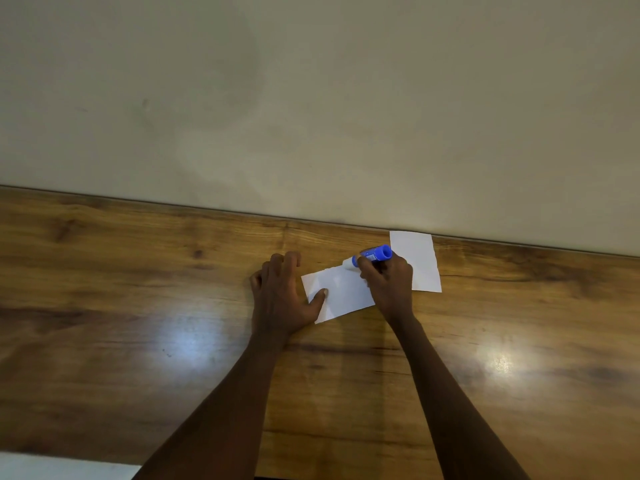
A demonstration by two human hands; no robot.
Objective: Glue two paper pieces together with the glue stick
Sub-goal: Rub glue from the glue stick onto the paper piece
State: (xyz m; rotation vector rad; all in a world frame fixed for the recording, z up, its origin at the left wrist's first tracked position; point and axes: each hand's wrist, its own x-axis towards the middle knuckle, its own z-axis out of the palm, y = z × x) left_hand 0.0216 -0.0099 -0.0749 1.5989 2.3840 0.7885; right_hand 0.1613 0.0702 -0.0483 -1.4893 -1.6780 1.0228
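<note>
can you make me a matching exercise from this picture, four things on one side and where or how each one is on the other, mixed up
Things:
1. glue stick
2. near paper piece
3. far paper piece
4. left hand

Places or states:
a. lies alone by the wall, partly behind the right hand
b. thumb pressing down on paper
c. gripped in the right hand, tip on a paper's far edge
d. pinned flat on the wooden table under a thumb

Pairs: 1-c, 2-d, 3-a, 4-b
</note>
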